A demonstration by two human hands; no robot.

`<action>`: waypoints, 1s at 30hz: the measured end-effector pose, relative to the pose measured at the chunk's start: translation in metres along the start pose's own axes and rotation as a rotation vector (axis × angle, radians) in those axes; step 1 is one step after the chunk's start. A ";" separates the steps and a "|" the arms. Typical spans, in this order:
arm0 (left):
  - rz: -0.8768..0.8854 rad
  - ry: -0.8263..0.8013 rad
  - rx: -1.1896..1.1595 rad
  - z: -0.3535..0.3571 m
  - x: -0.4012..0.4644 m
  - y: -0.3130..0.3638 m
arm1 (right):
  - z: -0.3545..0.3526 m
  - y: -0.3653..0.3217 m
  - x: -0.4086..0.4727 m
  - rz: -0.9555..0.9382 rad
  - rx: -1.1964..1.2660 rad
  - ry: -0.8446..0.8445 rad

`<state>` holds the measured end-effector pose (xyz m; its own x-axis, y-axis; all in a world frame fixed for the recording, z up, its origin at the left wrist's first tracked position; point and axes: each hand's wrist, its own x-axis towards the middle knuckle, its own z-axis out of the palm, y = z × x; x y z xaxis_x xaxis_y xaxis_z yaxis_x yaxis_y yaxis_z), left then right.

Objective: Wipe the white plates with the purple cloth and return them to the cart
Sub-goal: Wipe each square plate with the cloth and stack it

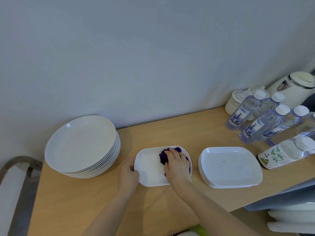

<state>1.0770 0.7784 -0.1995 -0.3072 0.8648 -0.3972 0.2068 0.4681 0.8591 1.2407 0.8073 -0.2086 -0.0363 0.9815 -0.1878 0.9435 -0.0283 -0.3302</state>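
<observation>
1. Your right hand presses the crumpled purple cloth down onto a white rounded-rectangular plate – fingers curled over the cloth, clutching it against the plate's right half.
2. Your left hand grasps that plate's left rim, thumb over the edge, steadying it.
3. The plate lies flat on the light wooden tabletop, near the front edge, between two stacks.
4. To its left: a stack of round white deep plates, well apart from the one you hold.
5. To its right: a low stack of white rounded-rectangular plates – a small dark speck shows on the top one.
6. Far right, by the wall: a group of clear water bottles with white caps, a white electric kettle behind them, a pale ribbed jar beside it.
7. A bottle with a leaf-pattern label lies on its side just right of the rectangular stack.
8. A grey metal rail curves at the table's left end.
</observation>
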 end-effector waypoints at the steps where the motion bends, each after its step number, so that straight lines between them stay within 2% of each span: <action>1: 0.004 -0.003 -0.011 -0.001 0.000 0.000 | 0.001 -0.006 0.001 -0.022 0.012 -0.015; 9: -0.049 -0.048 -0.115 -0.009 0.001 0.002 | 0.011 -0.040 -0.013 -0.372 -0.006 -0.173; 14: -0.062 -0.039 -0.106 -0.005 0.001 0.003 | 0.007 -0.017 -0.022 -0.466 -0.072 -0.149; 17: -0.066 -0.037 -0.104 -0.003 0.000 0.003 | -0.001 0.003 -0.024 -0.413 -0.073 -0.098; 22: -0.078 -0.020 -0.087 -0.003 0.000 0.004 | -0.006 0.028 -0.017 -0.209 -0.080 -0.007; 27: -0.068 0.001 -0.077 -0.002 -0.002 0.004 | -0.002 0.008 0.007 0.027 0.045 -0.008; 30: -0.059 0.019 -0.046 -0.004 -0.003 0.002 | -0.004 -0.005 0.019 0.028 0.090 0.001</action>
<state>1.0752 0.7762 -0.1950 -0.3352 0.8323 -0.4416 0.1448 0.5086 0.8487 1.2367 0.8269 -0.2072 -0.0101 0.9803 -0.1975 0.9109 -0.0725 -0.4063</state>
